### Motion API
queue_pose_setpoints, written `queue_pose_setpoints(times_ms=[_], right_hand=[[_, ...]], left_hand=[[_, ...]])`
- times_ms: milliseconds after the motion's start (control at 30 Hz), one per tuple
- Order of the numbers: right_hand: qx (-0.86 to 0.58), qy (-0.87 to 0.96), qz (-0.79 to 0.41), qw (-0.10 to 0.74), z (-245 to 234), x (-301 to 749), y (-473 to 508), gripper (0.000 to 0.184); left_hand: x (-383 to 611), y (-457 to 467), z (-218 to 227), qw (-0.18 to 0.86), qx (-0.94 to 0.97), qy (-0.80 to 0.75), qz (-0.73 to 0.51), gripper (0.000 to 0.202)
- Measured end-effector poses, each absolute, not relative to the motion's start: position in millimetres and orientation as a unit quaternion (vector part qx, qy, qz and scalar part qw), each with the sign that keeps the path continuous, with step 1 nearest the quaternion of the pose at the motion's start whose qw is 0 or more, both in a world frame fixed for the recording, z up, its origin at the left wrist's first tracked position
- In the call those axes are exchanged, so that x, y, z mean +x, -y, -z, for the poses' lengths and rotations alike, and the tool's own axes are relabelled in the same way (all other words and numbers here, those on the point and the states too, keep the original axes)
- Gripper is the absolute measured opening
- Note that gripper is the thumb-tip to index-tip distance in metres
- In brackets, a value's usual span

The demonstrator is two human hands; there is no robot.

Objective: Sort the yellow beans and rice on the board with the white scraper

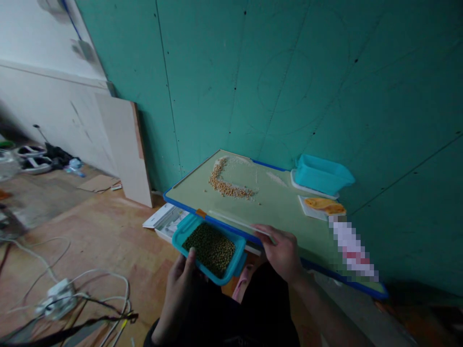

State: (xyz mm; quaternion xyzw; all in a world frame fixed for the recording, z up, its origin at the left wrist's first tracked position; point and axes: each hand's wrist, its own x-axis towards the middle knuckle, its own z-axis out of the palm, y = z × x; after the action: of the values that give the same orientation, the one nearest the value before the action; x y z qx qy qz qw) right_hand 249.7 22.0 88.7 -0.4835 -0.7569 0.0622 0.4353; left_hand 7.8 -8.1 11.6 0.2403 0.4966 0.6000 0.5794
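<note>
My left hand point(180, 279) is closed round the near edge of a teal container point(210, 249) full of green peas, held just below the near edge of a small green table point(285, 212) with a blue rim. My right hand point(282, 250) rests at that table edge, fingers pinched on a thin clear strip point(235, 221) that lies along the edge. A pile of yellow grains point(226, 183) lies in an L-shape on the far left of the table, with a patch of small white grains point(277, 179) to its right.
A teal tub on a white lid point(321, 174) and a white tray with orange pieces point(323, 206) stand at the table's far right. A white box point(164, 221) lies on the wooden floor under the table. Cables and a power strip point(60, 294) lie at the left; a board point(125, 149) leans against the teal wall.
</note>
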Motion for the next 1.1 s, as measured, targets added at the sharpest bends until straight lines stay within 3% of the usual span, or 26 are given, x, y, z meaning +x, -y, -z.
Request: queue_pose_setpoints(times_ms=[167,333,767,1100], right_hand=[[-0.619,0.652,0.109,0.423,-85,307,-19,0.030],[-0.652,0.634,0.178,0.376,-78,331,-12,0.040],[-0.549,0.733,0.128,0.381,-81,289,7,0.025],[-0.397,0.792,0.097,0.453,-84,217,14,0.037]], left_hand=[[9,10,-15,0.563,0.246,-0.509,-0.602,0.048],[10,10,-13,0.565,0.246,-0.501,-0.607,0.051],[8,10,-9,0.579,0.256,-0.487,-0.602,0.046],[8,7,-3,0.573,0.254,-0.487,-0.609,0.047]])
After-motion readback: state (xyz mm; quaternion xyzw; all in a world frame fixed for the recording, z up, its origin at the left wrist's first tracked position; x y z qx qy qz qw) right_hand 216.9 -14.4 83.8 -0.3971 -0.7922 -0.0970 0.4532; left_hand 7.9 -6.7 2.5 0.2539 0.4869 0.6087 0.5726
